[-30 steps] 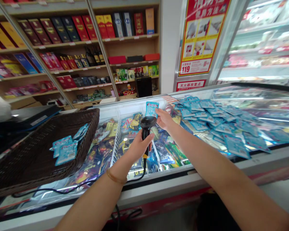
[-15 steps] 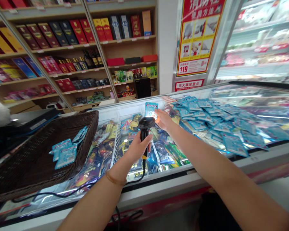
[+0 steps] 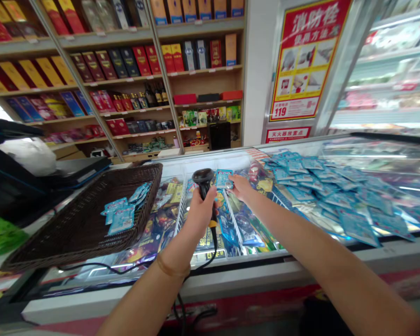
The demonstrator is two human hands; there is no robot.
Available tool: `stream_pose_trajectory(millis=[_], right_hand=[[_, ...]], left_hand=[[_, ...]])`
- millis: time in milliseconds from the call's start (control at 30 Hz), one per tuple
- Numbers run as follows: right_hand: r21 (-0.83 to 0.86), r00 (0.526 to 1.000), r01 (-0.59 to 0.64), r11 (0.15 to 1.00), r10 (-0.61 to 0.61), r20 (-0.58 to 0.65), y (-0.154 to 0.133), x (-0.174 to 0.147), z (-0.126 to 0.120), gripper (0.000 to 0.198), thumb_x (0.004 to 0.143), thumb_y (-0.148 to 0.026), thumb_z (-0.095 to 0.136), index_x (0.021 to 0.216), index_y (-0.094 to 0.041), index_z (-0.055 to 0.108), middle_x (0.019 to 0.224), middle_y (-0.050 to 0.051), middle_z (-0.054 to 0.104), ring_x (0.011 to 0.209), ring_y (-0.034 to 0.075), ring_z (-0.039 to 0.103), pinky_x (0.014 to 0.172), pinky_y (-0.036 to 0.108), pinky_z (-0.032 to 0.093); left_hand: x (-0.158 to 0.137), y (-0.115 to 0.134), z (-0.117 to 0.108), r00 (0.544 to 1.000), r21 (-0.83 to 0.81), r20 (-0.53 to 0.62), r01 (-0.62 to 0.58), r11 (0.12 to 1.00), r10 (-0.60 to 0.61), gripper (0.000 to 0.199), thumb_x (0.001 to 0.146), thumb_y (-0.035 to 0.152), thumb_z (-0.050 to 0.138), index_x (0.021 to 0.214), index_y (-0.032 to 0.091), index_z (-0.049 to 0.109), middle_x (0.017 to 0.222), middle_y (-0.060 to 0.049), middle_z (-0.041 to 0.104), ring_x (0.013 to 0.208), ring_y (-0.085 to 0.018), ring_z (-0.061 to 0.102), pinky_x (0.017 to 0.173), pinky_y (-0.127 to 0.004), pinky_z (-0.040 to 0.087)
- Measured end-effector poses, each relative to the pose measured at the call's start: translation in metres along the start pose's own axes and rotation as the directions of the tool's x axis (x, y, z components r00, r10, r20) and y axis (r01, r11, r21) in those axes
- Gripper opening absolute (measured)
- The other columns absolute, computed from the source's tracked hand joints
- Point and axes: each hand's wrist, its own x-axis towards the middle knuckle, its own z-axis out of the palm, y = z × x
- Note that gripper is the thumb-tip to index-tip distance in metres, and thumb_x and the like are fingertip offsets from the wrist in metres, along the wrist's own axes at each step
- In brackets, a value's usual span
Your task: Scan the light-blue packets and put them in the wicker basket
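Left hand [image 3: 199,210]: wrapped around the handle of a black barcode scanner [image 3: 203,179], fingers clamped on the grip, the scanner's head pointing away from the person and toward the packet.
Right hand [image 3: 241,186]: fingertips pinched shut on one small blue packet [image 3: 224,178], which is held upright just beside the scanner's head, face turned to it.
Scanner cable [image 3: 91,268]: a dark cord runs from the handle down over the freezer's front edge and away to the left.
Packet supply: a loose spread of the same blue packets [image 3: 322,184] lies on the freezer's glass lid [image 3: 388,163], to the right of the hands.
Basket [image 3: 73,224]: a dark wicker tray rests on the left part of the lid, with a few blue packets [image 3: 121,214] inside (well apart from the spread on the right).
Step in hand: judging by the pose, the held packet is being presented to the scanner for a read.
Next move calls for: keeping the barcode side square to the scanner's window and close enough to read; whether the code faces it cannot be told from here.
Surroundings: shelves of boxed goods [image 3: 133,60] behind, a red poster [image 3: 306,56] on the pillar.
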Motion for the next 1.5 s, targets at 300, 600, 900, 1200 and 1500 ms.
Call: stream_pose_trajectory(millis=[300, 600, 900, 1200, 1500], right_hand=[[-0.128, 0.936, -0.09, 0.988, 0.128, 0.327, 0.023, -0.042, 0.176, 0.018, 0.092, -0.011, 0.06, 0.075, -0.017, 0.057, 0.059, -0.003, 0.059, 0.062, 0.011, 0.061, 0.073, 0.028, 0.056], [-0.117, 0.862, -0.074, 0.99, 0.123, 0.492, 0.041, -0.062, 0.198, 0.025, 0.088, -0.025, 0.072, 0.111, -0.019, 0.066, 0.121, 0.008, 0.07, 0.122, 0.016, 0.061, 0.11, 0.034, 0.041], [-0.422, 0.916, 0.275, 0.864, -0.103, 0.387, -0.012, -0.034, 0.019, 0.024, 0.075, -0.023, 0.077, 0.099, -0.02, 0.074, 0.108, 0.006, 0.075, 0.107, 0.02, 0.066, 0.105, 0.041, 0.045], [-0.886, 0.963, 0.263, 0.383, -0.155, 0.219, -0.118, -0.069, -0.175, 0.027, 0.071, -0.042, 0.076, 0.085, -0.019, 0.071, 0.081, 0.005, 0.074, 0.077, 0.018, 0.067, 0.073, 0.03, 0.051], [-0.975, 0.994, 0.017, -0.221, -0.105, 0.042, -0.172, -0.106, -0.304, 0.046, 0.056, -0.034, 0.089, 0.096, -0.017, 0.072, 0.084, 0.011, 0.07, 0.071, 0.023, 0.064, 0.068, 0.033, 0.045]], left_hand=[[-0.013, 0.075, -0.12, 0.883, -0.1, -0.433, -0.248, 0.963, 0.183, 0.044, 0.071, 0.048, 0.08, 0.088, 0.02, 0.051, 0.071, 0.004, 0.06, 0.049, -0.008, 0.053, 0.044, -0.02, 0.043], [-0.014, 0.074, -0.151, 0.867, -0.194, -0.48, -0.25, 0.949, 0.131, 0.038, 0.075, 0.044, 0.078, 0.086, 0.017, 0.053, 0.068, 0.003, 0.059, 0.049, -0.007, 0.051, 0.043, -0.019, 0.043], [0.014, 0.038, -0.046, 0.984, -0.224, -0.172, -0.088, 0.971, 0.049, 0.04, 0.072, 0.044, 0.079, 0.085, 0.018, 0.051, 0.068, 0.003, 0.059, 0.048, -0.007, 0.051, 0.04, -0.02, 0.042], [0.023, -0.013, 0.016, 0.999, -0.176, 0.028, 0.037, 0.984, -0.033, 0.053, 0.062, 0.054, 0.083, 0.089, 0.019, 0.053, 0.07, 0.004, 0.06, 0.046, -0.007, 0.051, 0.04, -0.021, 0.041], [0.016, -0.032, 0.014, 0.978, -0.019, 0.172, 0.118, 0.993, -0.113, 0.054, 0.066, 0.065, 0.076, 0.085, 0.02, 0.053, 0.058, 0.005, 0.055, 0.042, -0.009, 0.051, 0.042, -0.022, 0.041]])
